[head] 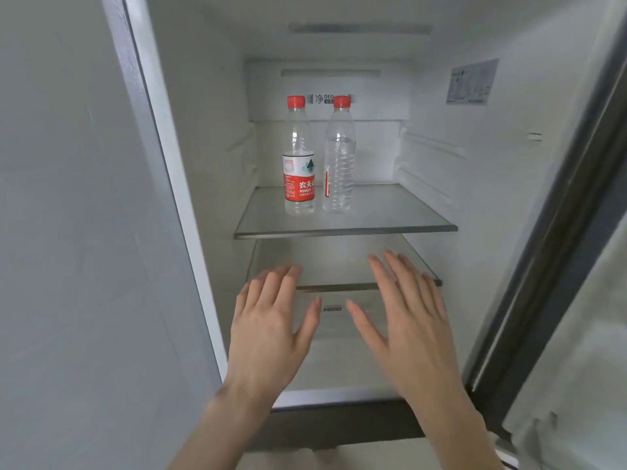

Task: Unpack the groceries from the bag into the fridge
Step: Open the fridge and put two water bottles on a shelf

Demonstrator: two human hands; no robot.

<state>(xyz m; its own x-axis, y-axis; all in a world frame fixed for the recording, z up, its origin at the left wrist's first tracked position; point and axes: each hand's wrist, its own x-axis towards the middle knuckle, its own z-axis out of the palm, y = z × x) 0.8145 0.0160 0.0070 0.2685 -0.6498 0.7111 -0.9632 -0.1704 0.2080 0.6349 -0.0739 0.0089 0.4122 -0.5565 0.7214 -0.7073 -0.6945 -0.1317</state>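
The fridge stands open in front of me. Two clear water bottles with red caps stand upright side by side on the upper glass shelf (400, 212): the left bottle (298, 164) shows a red and white label, the right bottle (339, 164) shows mostly ribbed plastic. My left hand (271, 327) and my right hand (407, 320) hover in front of the lower glass shelf (339, 266), palms down, fingers spread, holding nothing. Both hands are well below the bottles and apart from them. No bag is in view.
The fridge door (559, 249) hangs open at the right with a dark seal. A grey wall panel (74, 232) fills the left. A sticker (471, 83) sits on the inner right wall. Below the lower shelf lies a white drawer cover (339, 361).
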